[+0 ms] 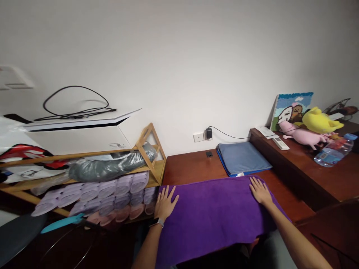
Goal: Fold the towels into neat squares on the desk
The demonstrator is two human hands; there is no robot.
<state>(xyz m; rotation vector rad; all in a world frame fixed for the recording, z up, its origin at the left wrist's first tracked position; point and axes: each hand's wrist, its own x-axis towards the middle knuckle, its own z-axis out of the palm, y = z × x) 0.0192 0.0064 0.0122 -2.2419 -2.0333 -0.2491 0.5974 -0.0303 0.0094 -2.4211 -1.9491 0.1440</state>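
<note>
Purple cloth [213, 216] lay spread on the wooden desk [187, 168], nearer the wearer than a folded blue-grey cloth [242, 158]. Print on white box [81, 140], at left, was too small to read; likewise the label on the blue-capped bottle [332, 155] at right, fill uncertain. Clear plastic bag [133, 163] on the rack [159, 172] contained a grey bundle [95, 172]. Left hand [165, 205] rested palm down at the purple cloth's left edge, right hand [260, 191] at its far right corner; hands well apart, fingers spread.
</note>
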